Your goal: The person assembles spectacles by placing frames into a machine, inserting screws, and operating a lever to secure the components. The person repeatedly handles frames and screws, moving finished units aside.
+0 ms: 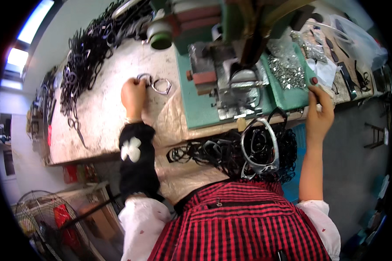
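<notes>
My left hand (pixel 134 96) is closed at the fingertips on the dark rim of an eyeglass-like frame, low over the worktable left of the machine. The frame's pale silvery loop (pixel 161 86) shows just right of my fingers. At the machine's right edge, my right hand (pixel 320 111) is raised with its fingers apart, their tips by a small red button (pixel 314 81); I see nothing held in it. Between my hands stands the green bench press (pixel 189 106), with a metal fixture (pixel 241 93) under its head. A green tray (pixel 287 102) holds many small shiny metal pieces (pixel 287 71).
Black looped frames (pixel 80 65) heap at the table's far left. More black frames (pixel 213 150) lie by my lap, with a large grey loop (pixel 274 148) above them. Sunglasses (pixel 331 48) and a clear plastic bag (pixel 357 39) lie right. A wire fan (pixel 48 217) stands lower left.
</notes>
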`<action>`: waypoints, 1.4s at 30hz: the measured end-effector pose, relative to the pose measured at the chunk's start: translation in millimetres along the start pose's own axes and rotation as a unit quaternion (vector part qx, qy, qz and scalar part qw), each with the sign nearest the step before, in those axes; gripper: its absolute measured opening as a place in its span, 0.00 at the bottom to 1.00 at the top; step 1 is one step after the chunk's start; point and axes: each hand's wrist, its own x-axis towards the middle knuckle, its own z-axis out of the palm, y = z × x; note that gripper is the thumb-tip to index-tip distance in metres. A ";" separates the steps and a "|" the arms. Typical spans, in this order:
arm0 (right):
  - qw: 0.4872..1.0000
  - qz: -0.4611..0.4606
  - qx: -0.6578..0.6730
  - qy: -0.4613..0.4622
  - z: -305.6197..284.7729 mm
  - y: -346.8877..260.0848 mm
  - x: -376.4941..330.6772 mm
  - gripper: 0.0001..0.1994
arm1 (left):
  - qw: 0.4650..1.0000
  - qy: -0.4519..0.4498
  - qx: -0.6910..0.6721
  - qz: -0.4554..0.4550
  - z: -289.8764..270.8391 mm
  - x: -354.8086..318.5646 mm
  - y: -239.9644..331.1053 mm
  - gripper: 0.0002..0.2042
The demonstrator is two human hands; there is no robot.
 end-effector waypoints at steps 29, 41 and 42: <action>0.787 0.218 0.564 -0.120 34.7 -139.8 53.2 0.24 | 0.689 -0.009 -0.656 0.309 -164.2 -116.8 172.3 0.11; 0.867 0.099 0.445 -0.204 -9.3 -130.2 59.8 0.28 | 0.717 0.009 -0.324 0.617 -133.4 -136.5 208.0 0.10; 0.886 0.105 0.427 -0.146 3.9 -113.4 61.9 0.26 | 0.716 -0.002 -0.270 0.643 -130.1 -137.8 210.4 0.13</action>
